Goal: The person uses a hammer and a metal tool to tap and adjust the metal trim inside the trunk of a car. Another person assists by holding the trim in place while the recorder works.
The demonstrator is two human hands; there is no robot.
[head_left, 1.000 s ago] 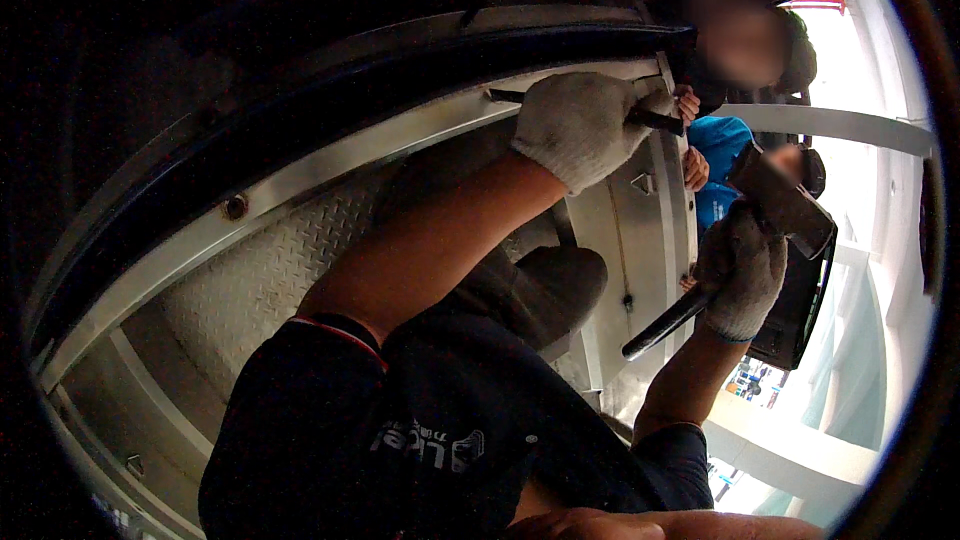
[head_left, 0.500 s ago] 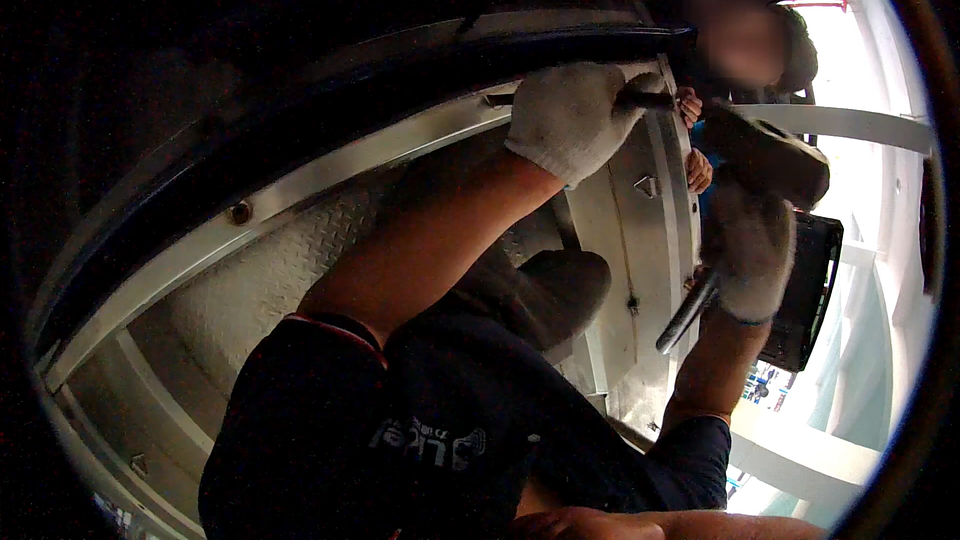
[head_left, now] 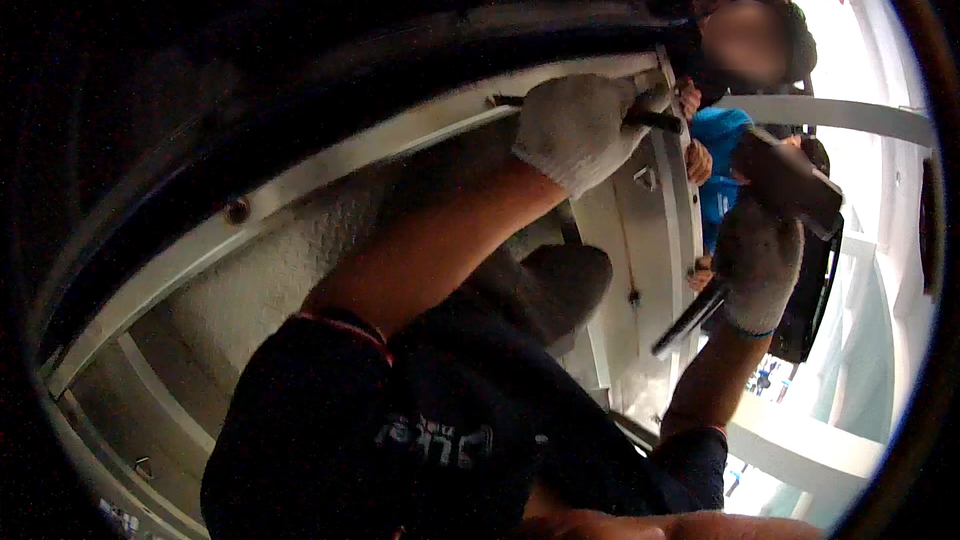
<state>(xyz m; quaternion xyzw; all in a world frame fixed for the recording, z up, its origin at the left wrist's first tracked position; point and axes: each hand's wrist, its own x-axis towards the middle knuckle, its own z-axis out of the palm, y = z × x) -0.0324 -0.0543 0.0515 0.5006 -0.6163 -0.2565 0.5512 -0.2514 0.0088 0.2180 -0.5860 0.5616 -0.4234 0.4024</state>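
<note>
Dark hammer (head_left: 790, 180) sits around 3 o'clock, gloved right hand (head_left: 760, 250) wrapped round its handle. Gloved left hand (head_left: 577, 130) is clenched on a dark rod (head_left: 657, 121) near 2, beside the metal frame (head_left: 400, 135). Blurry white lettering (head_left: 440, 443) on the shirt (head_left: 300, 440), 6 o'clock.

Hammer (head_left: 800, 188) (dark, tilted), apart from dark rod (head_left: 662, 121)

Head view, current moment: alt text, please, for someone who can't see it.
The person's gloved right hand grips a hammer, while the gloved left hand holds a dark bar by a metal frame. Other people's bare hands show at the frame's far edge.
</note>
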